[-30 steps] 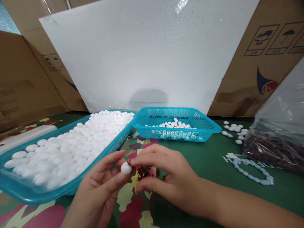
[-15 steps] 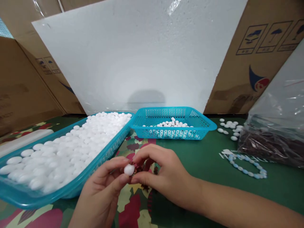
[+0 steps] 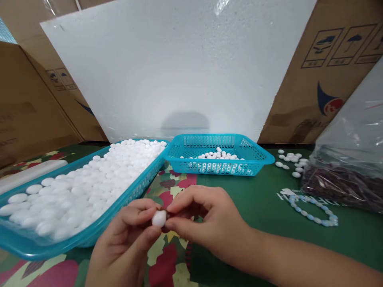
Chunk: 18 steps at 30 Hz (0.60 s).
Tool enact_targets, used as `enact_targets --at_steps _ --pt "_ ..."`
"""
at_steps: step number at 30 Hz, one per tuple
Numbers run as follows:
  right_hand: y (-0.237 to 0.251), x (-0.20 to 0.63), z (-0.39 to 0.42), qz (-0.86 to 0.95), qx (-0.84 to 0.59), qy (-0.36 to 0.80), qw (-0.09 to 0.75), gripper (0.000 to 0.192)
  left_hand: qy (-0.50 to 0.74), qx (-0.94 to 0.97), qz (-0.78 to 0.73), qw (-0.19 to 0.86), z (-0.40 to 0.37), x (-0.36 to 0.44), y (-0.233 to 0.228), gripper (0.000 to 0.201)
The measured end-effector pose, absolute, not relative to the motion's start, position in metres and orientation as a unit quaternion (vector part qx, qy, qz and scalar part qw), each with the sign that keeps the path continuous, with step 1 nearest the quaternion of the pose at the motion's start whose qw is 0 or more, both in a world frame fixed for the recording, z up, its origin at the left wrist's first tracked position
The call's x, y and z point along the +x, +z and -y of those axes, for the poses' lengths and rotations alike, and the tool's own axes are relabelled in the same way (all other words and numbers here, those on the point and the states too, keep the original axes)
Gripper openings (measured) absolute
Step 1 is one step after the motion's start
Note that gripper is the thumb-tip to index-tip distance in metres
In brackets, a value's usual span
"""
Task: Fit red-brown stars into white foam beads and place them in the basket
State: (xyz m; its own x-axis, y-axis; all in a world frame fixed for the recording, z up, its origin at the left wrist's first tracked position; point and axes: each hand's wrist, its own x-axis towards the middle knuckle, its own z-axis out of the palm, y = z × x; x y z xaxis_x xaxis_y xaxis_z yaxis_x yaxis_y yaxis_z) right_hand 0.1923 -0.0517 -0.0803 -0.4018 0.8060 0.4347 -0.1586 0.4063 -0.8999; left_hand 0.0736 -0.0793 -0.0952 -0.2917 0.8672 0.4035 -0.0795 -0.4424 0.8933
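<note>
Between the thumb and fingers of my left hand [image 3: 127,235] is a white egg-shaped ball [image 3: 158,219], gripped near the middle of the view. My right hand [image 3: 211,217] is closed in a pinch beside the ball's right side. At its fingertips shows a bit of a small brown piece [image 3: 163,209], mostly covered by the fingers; its kind I cannot make out. To the left of my hands lies a blue tray [image 3: 131,199] heaped with white egg-shaped balls [image 3: 86,191]. Behind them sits a blue perforated basket [image 3: 214,168] with a smaller pile of similar balls [image 3: 218,154].
On the right lies a clear plastic bag [image 3: 344,175] of dark brown bits, with several loose white balls [image 3: 295,158] beside it. A pale blue beaded bracelet [image 3: 314,215] rests on the green cloth [image 3: 254,203]. A white foam board [image 3: 185,67] and cardboard boxes [image 3: 287,99] stand behind.
Both hands have shifted slightly down, and the white ball slightly left. The dark reddish pieces seen by my right fingers are now mostly hidden.
</note>
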Motion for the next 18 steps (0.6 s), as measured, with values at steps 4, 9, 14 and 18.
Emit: enact_targets --at_steps 4,9,14,18 --pt "-0.082 0.19 0.054 0.685 -0.226 0.478 0.501 0.008 0.685 0.503 -0.406 0.334 0.082 0.072 -0.098 0.02" --pt "-0.083 0.189 0.056 0.699 -0.235 0.435 0.517 0.011 0.682 0.514 -0.406 0.327 0.082 0.071 -0.102 0.016" --pt "-0.072 0.202 0.042 0.731 -0.237 0.432 0.472 0.01 0.774 0.427 -0.383 0.269 0.078 0.065 -0.089 0.012" --pt "-0.066 0.22 0.02 0.851 -0.318 0.339 0.247 0.01 0.771 0.375 -0.394 0.331 0.078 0.063 -0.082 0.021"
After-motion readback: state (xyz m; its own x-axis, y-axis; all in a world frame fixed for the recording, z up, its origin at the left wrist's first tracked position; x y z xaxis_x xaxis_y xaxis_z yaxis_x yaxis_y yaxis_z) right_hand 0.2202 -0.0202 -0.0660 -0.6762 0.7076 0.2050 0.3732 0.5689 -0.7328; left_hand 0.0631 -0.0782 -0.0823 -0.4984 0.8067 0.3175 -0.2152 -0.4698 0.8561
